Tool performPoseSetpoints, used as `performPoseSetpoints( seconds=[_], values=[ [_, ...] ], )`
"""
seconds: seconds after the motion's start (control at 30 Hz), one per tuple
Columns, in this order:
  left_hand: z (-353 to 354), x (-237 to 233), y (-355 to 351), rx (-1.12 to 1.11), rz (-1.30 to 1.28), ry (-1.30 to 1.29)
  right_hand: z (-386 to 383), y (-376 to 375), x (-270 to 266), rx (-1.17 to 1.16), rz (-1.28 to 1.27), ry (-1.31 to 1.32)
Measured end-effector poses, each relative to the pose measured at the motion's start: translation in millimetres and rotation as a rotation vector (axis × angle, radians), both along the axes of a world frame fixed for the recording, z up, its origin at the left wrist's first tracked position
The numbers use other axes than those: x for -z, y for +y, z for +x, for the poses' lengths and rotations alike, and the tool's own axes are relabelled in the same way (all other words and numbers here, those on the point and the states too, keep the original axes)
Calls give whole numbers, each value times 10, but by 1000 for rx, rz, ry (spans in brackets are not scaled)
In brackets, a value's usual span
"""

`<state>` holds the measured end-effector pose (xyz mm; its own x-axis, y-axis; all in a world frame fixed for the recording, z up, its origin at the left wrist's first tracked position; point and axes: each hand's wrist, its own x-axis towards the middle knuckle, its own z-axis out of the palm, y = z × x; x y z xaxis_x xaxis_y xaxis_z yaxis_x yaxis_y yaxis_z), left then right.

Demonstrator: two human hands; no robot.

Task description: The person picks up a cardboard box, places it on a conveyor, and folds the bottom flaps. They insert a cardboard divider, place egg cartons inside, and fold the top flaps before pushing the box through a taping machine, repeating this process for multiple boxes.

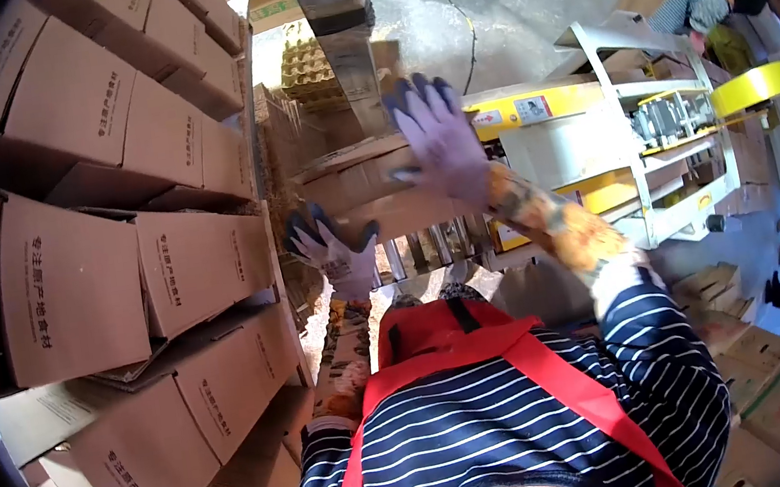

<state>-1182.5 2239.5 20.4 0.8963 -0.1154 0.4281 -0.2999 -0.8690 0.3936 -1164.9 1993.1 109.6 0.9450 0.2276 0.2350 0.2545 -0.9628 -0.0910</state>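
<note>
Cardboard box, left of the tape machine, is pressed by left hand and right hand, each grip wide, clasping nothing; flap-closing is judged in hand, a level push called for next.

Matt cardboard box, glossy yellow tape roll

Mid-frame, the gloved right hand lies flat on top of a cardboard box; the left hand presses its lower side. Stacked cartons fill the frame's left; a taping machine stands right.
</note>
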Motion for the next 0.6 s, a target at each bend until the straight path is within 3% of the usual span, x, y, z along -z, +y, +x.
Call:
performPoseSetpoints(
  seconds=[0.03, 0.07, 0.13, 0.2, 0.27, 0.3, 0.33, 0.37, 0.4, 0.43, 0.5, 0.57, 0.6],
  values=[
    [60, 202, 28, -8, -49, -103, 83, 71, 78, 56, 56, 135],
    [93, -14, 29, 17, -54, -107, 1, 153, 88, 81, 54, 129],
    [150, -432, 46, 92, 185, 161, -330, 342, 108, 97, 104, 249],
    [240, -465, 148, 148, 223, 113, -670, 379, 368, 107, 101, 281],
    [462, -488, 125, 357, 370, 369, -806, 462, 509, 113, 136, 328],
    [513, -391, 220, 431, 119, 416, -792, 445, 538, 132, 138, 319],
    [577, 43, 415, 446, 123, 422, -806, 478, 497, 153, 149, 317],
    [739, 690, 541, 385, -331, 506, -791, 448, 506, 171, 144, 309],
    [814, 1042, 540, 303, -790, 586, -813, 408, 527, 144, 159, 276],
    [777, 910, 414, 308, -796, 588, -819, 371, 547, 111, 177, 244],
    [572, 437, 52, 266, -1077, 773, -892, 167, 542, 147, 141, 315],
    [524, 716, -210, 257, -871, 823, -1025, -20, 482, 228, 94, 429],
    [360, -391, -569, 100, -803, 1035, -1046, -111, 415, 259, 73, 458]
  ],
)
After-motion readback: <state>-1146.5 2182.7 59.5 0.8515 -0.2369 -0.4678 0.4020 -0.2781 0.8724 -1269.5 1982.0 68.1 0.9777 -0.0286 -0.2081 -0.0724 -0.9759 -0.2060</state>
